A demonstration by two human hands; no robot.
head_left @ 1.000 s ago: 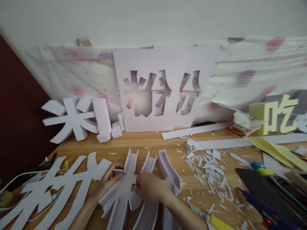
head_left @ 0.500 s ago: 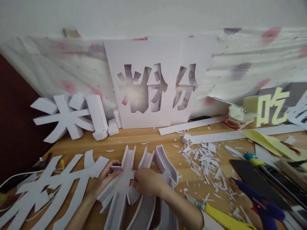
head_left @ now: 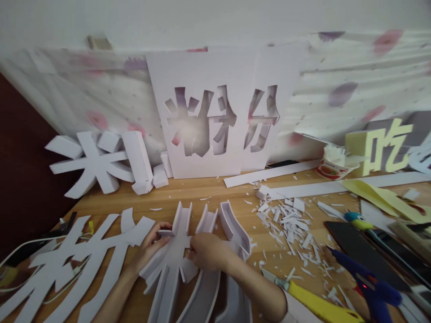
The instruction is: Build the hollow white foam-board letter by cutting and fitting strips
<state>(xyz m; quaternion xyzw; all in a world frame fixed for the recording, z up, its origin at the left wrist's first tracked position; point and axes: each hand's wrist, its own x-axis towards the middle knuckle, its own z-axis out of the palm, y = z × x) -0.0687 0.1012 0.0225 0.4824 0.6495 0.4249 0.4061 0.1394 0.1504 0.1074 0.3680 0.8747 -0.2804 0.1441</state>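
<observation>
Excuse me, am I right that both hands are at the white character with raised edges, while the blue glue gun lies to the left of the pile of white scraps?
Not quite: in the head view, the blue glue gun lies to the right of the pile of white scraps. Both hands, left and right, are indeed at the white character.

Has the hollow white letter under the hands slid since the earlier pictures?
No, no visible slide either way: against the scrap pile, the hollow white letter keeps its place; only the whole view shifted.
</observation>
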